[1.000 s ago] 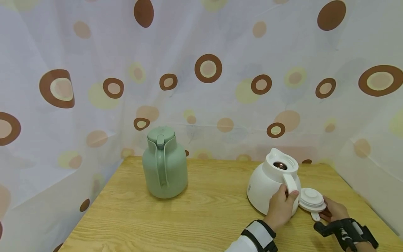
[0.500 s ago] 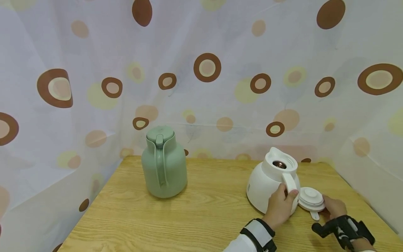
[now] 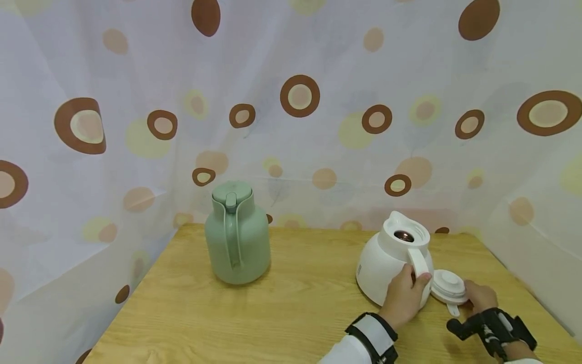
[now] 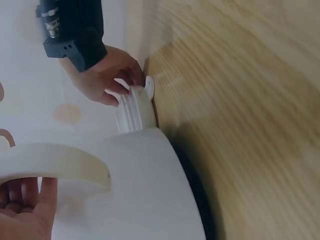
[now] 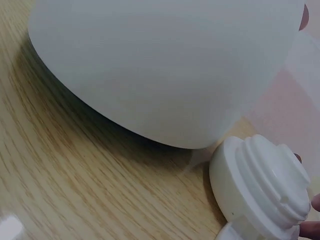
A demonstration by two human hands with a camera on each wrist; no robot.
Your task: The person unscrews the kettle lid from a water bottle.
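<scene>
A white vacuum jug [image 3: 379,273] stands without its lid at the right of the table, its dark inner mouth [image 3: 403,236] showing. My left hand [image 3: 403,297] grips the jug's handle [image 3: 419,263], fingers passing through the loop in the left wrist view. Right beside the jug's base is its round white lid [image 3: 448,283], stepped side up, its small tab [image 3: 453,310] pointing toward me. My right hand [image 3: 481,297] holds the lid by its right edge, thumb and fingers at the rim. Only fingertips [image 5: 312,230] of it show in the right wrist view.
A green vacuum jug [image 3: 238,242] with its lid on stands upright at the left of the wooden table [image 3: 291,313], handle toward me. A patterned cloth [image 3: 291,151] hangs behind the table and along both sides.
The right hand has shifted slightly left, and its fingers, seen below the lid's edge before, are now more at the rim. Left hand and both jugs have stayed in place.
</scene>
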